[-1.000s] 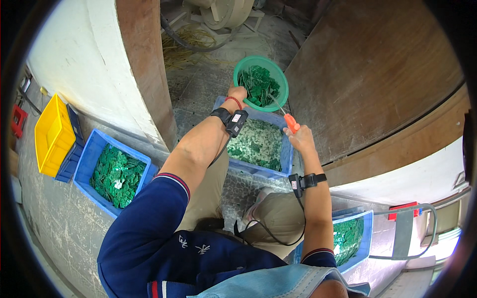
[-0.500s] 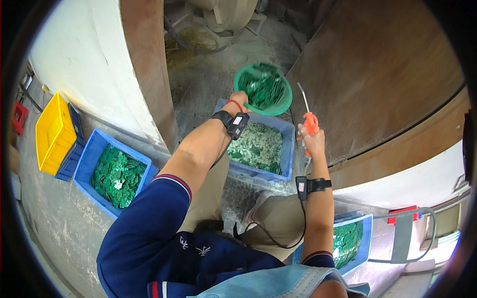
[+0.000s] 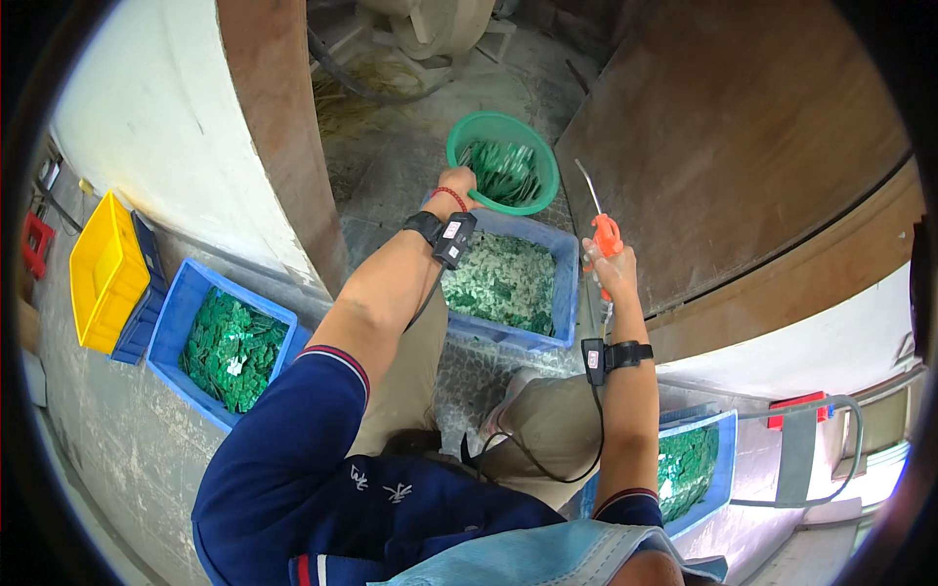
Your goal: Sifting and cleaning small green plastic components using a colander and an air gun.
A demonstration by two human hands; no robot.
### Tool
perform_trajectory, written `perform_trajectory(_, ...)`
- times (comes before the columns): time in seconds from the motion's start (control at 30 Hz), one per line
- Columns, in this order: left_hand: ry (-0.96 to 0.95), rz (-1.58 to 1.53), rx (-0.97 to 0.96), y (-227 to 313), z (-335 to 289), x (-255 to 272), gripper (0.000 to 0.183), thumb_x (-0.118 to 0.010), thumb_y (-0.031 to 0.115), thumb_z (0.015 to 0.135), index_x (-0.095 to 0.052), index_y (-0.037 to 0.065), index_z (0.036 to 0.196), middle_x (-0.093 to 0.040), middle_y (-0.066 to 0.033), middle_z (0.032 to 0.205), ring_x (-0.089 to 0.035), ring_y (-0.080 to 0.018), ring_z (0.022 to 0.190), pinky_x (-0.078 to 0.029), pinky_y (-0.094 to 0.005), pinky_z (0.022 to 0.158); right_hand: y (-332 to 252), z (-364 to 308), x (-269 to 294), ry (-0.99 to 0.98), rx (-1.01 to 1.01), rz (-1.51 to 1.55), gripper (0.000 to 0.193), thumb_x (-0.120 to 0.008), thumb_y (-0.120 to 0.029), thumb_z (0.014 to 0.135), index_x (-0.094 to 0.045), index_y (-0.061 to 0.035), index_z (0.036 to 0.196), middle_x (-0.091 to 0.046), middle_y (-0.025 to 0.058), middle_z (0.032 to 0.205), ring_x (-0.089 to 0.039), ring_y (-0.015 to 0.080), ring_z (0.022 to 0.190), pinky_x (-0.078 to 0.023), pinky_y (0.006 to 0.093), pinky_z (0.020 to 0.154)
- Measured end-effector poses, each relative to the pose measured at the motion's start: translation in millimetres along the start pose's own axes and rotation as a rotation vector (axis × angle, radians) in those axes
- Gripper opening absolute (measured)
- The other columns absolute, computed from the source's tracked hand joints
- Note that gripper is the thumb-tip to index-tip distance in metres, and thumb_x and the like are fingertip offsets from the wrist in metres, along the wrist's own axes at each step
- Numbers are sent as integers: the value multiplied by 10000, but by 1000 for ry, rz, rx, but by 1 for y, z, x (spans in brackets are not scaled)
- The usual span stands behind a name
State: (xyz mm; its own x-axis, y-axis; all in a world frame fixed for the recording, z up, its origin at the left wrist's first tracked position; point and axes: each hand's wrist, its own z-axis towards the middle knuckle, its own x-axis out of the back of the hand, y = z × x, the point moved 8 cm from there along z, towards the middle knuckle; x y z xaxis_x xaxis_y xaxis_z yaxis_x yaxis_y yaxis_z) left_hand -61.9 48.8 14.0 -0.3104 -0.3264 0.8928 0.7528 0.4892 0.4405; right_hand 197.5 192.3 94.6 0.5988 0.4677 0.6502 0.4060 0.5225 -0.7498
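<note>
while its smooth, rounded rim is gripped by the left hand (image 3: 457, 184) near eight o'clock, a green basin (image 3: 500, 125) is held at twelve o'clock, with thin, flat green pieces (image 3: 503, 174) gathered inside and smeared by blur. below it, close to the middle of the view, a blue crate (image 3: 565, 293) with straight walls is filled with similar pieces, many coated in a pale, powdery layer; its far edge is overlapped by the basin, though whether the two are touching cannot be told.

toward three o'clock, an orange tool (image 3: 607, 234), pistol-shaped, is clasped in the right hand (image 3: 614, 268), with the fingers wrapped around it; whether a trigger is being pressed cannot be told. its thin, bent metal tube (image 3: 591, 189) is pointed toward eleven o'clock, and its tip is seen near the basin's rim.

at nine o'clock, a second blue crate (image 3: 174, 327) is filled with glossy, angular green scraps (image 3: 230, 342), and beside it a smooth yellow crate (image 3: 96, 273) is stacked with a dark blue one. at four o'clock, a third blue crate (image 3: 724, 459) with more green scraps is partly hidden by the right arm (image 3: 630, 430). a brown, wood-like panel (image 3: 733, 146) is set at two o'clock.
</note>
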Motion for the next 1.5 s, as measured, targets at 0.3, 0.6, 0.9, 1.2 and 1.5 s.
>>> perform_trajectory(0.3,270,-464,10,-110,6,-16,192,-513,17,711,-484,-38,893,-477,-168,813,-548,-326,712,-468,-454,660,-48,-4,-46,-126,281,-347,367,-645,-312,696,-570,47,686,-560,223,632,-571,355,631,-435,390,567)
perform_trajectory(0.6,123,-1015,181,-66,37,-59,240,-385,-96,695,-374,-71,933,-406,-192,906,-508,-367,827,-438,-504,731,-59,-19,-46,-157,219,-410,362,-640,-335,693,-607,20,756,-578,242,725,-568,369,748,-448,409,676)
perform_trajectory(0.9,200,-1792,560,11,-18,-14,257,-428,-109,660,-373,-61,907,-405,-215,968,-504,-387,838,-450,-493,726,-31,-8,-21,-31,119,-434,368,-643,-339,695,-611,19,774,-587,235,722,-575,368,743,-454,407,673)
perform_trajectory(1.2,128,-1450,423,-2,-7,-13,165,-551,-13,669,-483,-50,814,-493,-185,906,-552,-313,792,-472,-431,710,1,9,17,128,89,120,336,-674,-307,702,-601,15,766,-582,95,620,-612,182,554,-476,292,521)
perform_trajectory(1.5,251,-2109,685,11,-12,-28,206,-447,-44,678,-460,-59,884,-465,-230,919,-532,-403,816,-449,-516,752,3,9,23,122,98,109,327,-680,-290,694,-599,19,766,-573,90,594,-607,168,548,-479,294,519)
